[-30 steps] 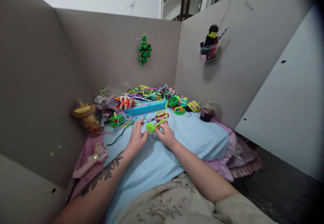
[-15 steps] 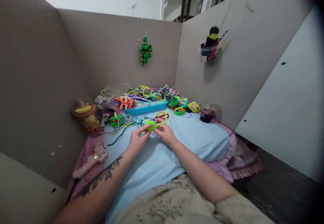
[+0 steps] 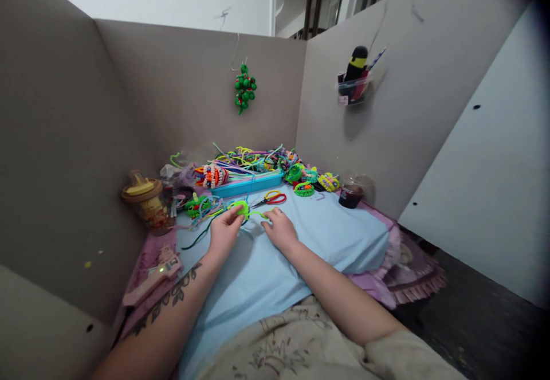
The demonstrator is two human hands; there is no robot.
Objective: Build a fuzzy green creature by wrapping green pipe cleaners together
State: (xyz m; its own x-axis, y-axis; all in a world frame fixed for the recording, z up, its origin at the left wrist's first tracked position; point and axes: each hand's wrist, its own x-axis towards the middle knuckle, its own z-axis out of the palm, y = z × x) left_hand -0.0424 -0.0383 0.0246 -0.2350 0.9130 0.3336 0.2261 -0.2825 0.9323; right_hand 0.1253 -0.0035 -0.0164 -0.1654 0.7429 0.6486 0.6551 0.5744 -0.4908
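Observation:
My left hand (image 3: 225,230) pinches a coiled bright-green pipe-cleaner piece (image 3: 243,208) between thumb and fingers. A loose green strand (image 3: 256,214) runs from that piece across to my right hand (image 3: 280,228), whose fingertips are closed on its end. Just beyond the hands lie scissors (image 3: 274,198) with red and yellow handles, blades pointing left. Dark green, blue and yellow strands are spread by my left hand, near a green figure (image 3: 197,206) made of the same fuzzy material.
Behind stands a blue tray (image 3: 249,185) heaped with coloured pipe cleaners. Several finished coiled pieces sit around it, with a dark cup (image 3: 351,196) at right. A lidded tumbler (image 3: 148,202) and a pink glue gun (image 3: 154,279) are on the left. Grey partitions (image 3: 197,87) enclose the table.
My hands have moved apart: the left went left with the coiled piece, stretching the green strand between them. The scissors now show more fully.

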